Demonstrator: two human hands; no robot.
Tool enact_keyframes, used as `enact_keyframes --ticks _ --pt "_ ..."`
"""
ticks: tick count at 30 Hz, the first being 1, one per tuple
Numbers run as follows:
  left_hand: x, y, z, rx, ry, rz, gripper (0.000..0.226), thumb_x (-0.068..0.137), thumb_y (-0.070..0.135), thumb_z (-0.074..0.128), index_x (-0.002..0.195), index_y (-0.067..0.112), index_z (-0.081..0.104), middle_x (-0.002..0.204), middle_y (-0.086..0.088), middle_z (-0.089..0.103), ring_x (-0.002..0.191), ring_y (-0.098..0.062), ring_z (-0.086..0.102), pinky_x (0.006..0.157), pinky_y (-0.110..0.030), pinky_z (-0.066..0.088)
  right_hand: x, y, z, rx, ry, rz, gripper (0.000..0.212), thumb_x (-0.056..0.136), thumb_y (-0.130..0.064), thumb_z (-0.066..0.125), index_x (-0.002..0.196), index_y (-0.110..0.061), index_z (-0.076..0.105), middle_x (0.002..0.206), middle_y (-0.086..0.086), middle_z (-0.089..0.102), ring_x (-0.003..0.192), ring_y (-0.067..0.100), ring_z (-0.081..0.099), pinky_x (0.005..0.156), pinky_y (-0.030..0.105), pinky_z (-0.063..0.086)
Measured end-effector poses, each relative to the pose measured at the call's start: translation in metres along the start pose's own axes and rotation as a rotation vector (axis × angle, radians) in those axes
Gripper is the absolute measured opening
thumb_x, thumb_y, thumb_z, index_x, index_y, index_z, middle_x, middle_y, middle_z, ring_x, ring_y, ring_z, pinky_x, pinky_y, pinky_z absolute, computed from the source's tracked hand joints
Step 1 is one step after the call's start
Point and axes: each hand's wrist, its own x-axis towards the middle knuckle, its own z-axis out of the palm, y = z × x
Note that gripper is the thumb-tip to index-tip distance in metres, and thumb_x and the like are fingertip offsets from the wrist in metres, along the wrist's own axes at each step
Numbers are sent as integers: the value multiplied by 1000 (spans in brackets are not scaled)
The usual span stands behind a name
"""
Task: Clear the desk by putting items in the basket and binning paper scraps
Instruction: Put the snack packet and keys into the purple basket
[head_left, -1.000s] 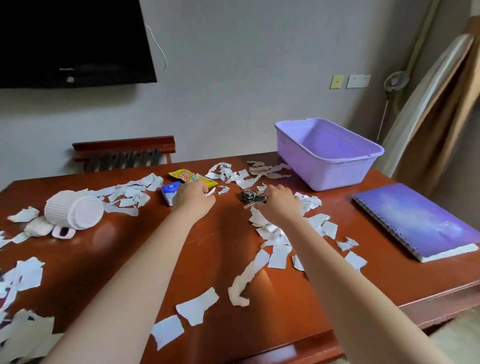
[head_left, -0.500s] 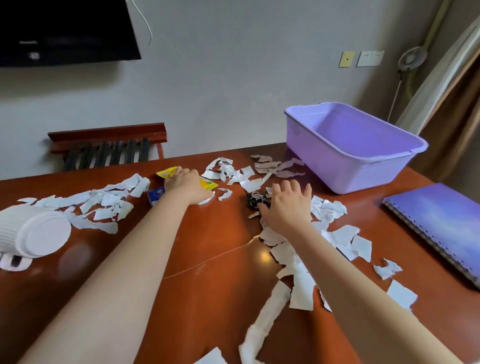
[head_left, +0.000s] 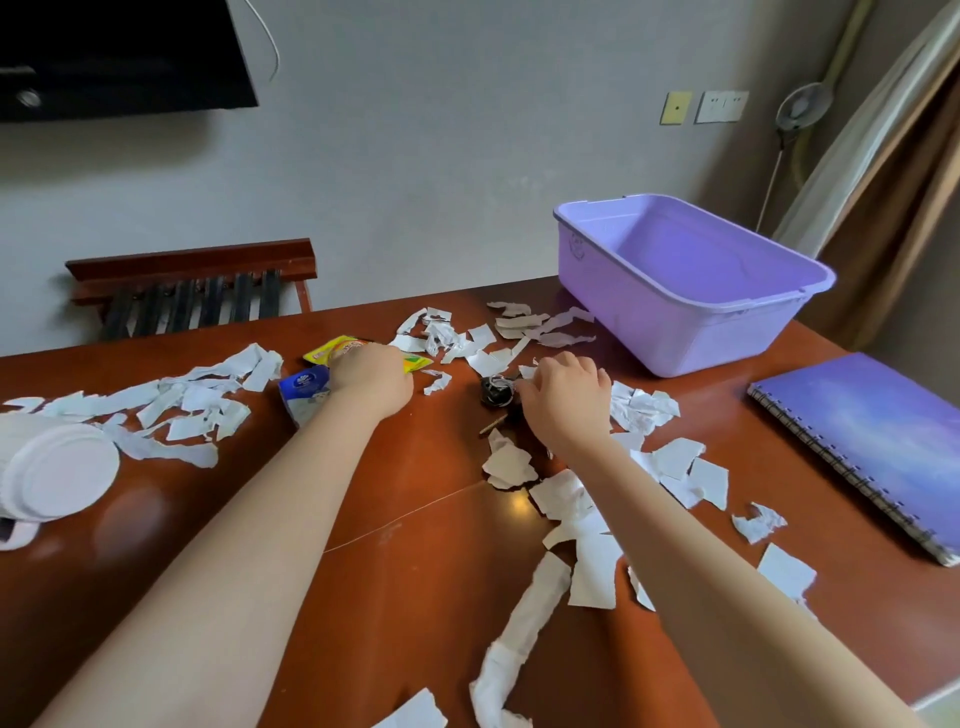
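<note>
Hardly anything is done, by my reckoning. The desk (head_left: 415, 571) carries the whole mess, and the purple basket (head_left: 649, 322), up at 1 o'clock from the person, shows nothing inside on the part of its floor I can see. The notebook (head_left: 872, 431) lies flat at 3 o'clock and the white mug (head_left: 57, 473) is tipped on its side at 9 o'clock, both untouched. Torn paper scraps (head_left: 561, 493) are strewn from 10 o'clock round through 12 and down to 5. A blue tissue pack (head_left: 304, 389) sits just beside the left hand (head_left: 371, 382), which rests on a yellow sachet (head_left: 332, 351) at 11 o'clock. Its fingers are under the back of the hand, so I cannot tell whether the grip has closed. The right hand (head_left: 566, 402), at 12 o'clock, curls its fingers onto the dark key bunch (head_left: 496, 392), pinching it at the ring.

No bin is in sight. The basket's near floor is hidden by its wall, the mug and notebook run off the edges, and the sachet's print is unreadable.
</note>
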Motion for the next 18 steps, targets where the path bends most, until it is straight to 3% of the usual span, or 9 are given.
enact_keyframes --ticks 4,7,11,14,18 --pt "-13 -3 -6 -93 46 2 31 97 29 41 117 13 59 103 -8 65 90 -24 62 72 -32 54 0 -13 -14 329 1 62 27 98 -34 46 103 -10 57 101 2 60 94 21 56 83 34 49" --pt "-26 -4 -18 -98 102 12 27 99 24 40 116 14 57 104 -9 65 91 -25 62 77 -34 54 -4 -24 -21 558 -83 83 21 101 -30 44 102 -10 50 86 0 58 71 14 54 56 21 41" --pt "-36 -10 -41 -133 186 23 20 98 12 41 111 11 56 101 -11 63 83 -25 59 68 -32 50 -7 -34 -35 791 -76 152 17 101 -26 41 103 -10 48 95 3 60 83 16 57 67 22 47" --pt "-41 -15 -65 -158 216 35 22 93 2 42 110 6 56 104 -16 63 88 -31 58 65 -34 43 -7 -39 -51 895 -69 197 13 101 -22 41 97 -11 46 85 0 58 75 14 55 61 21 42" --pt "-52 -15 -100 -210 275 3 21 91 -3 38 102 0 56 100 -21 62 75 -28 47 61 -34 37 -5 -41 -71 1055 -87 223 21 101 -20 40 80 -16 45 99 13 70 85 25 64 70 35 50"
